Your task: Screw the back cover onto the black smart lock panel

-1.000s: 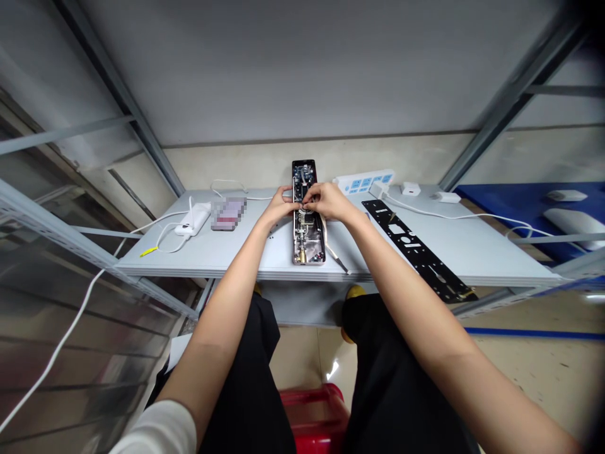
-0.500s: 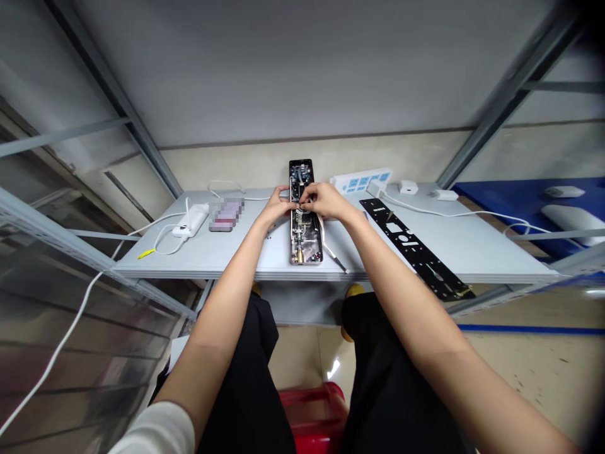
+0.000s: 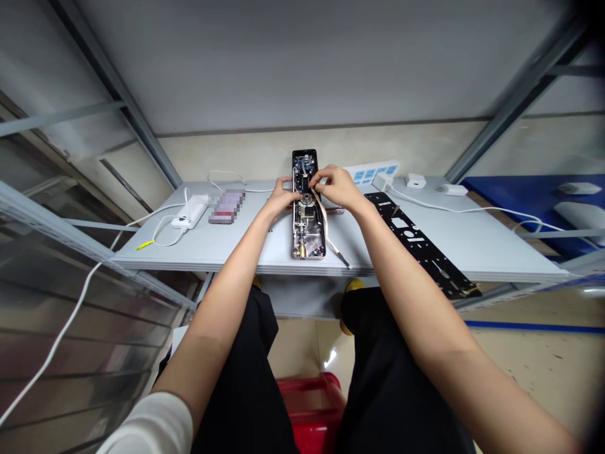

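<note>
A long, narrow door-lock housing lies opened on the table, with circuit parts, a round metal part and a brass-coloured cylinder inside. My left hand grips its left side, thumb reaching over the edge toward the round part. Above the upper middle of the housing, my right hand is closed in a pinch at one end of a pale cable. That cable runs down over the housing's right side, and its dark plug end rests near the table's front edge. The fingertips partly hide the pinched end.
Right of the housing, a black plate with cutouts sticks out past the table edge. Behind it are a power strip and white adapters. A blurred-out phone and a white charger lie left. Metal posts flank the table.
My right hand has moved up and slightly right from the housing's middle, uncovering the round metal part. The left hand keeps its hold. The whole view has shifted slightly.
</note>
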A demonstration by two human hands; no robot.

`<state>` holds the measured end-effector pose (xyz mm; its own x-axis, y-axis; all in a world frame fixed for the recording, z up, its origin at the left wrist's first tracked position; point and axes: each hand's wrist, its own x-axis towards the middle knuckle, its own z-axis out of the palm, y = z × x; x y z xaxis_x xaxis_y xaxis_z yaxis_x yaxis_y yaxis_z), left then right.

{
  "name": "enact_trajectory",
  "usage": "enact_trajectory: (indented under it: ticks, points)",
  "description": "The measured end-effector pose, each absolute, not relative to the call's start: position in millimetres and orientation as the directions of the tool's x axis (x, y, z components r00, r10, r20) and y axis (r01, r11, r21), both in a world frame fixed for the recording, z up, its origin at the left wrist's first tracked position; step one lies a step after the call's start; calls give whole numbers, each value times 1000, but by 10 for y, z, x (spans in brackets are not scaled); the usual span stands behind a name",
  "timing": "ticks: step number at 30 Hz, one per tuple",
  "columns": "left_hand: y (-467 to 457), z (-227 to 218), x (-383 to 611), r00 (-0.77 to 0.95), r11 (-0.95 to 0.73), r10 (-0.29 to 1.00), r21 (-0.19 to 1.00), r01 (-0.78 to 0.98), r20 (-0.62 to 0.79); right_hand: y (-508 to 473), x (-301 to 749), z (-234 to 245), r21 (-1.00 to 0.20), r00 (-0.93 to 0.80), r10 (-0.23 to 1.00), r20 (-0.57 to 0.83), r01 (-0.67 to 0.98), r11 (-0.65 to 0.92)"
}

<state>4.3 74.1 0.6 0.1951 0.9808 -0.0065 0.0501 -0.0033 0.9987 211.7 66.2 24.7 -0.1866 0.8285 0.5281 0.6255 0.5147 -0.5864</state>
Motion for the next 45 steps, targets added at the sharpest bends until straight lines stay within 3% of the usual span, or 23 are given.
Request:
enact_trajectory:
  ticks: [14,35,40,43,45]
  points:
    - [772,-40,78,161,33,986,997,69,-44,728,2034,127,-546,-305,787,536,587,599]
    - [774,-61,94,153,48,987,998,39,-54,636,2015,165,-589,-217,848,484,636,499]
    - [798,-15,17,163,57,985,998,-4,-56,582,2019,184,-641,-167,836,522,570,514]
    - [829,3,-133,81,-4,997,997,72,-1,554,2039,166,-704,-101,849,519,513,492]
    - [850,-4,-275,-14,-68,997,973,219,73,530,2068,137,-746,-48,864,501,482,460]
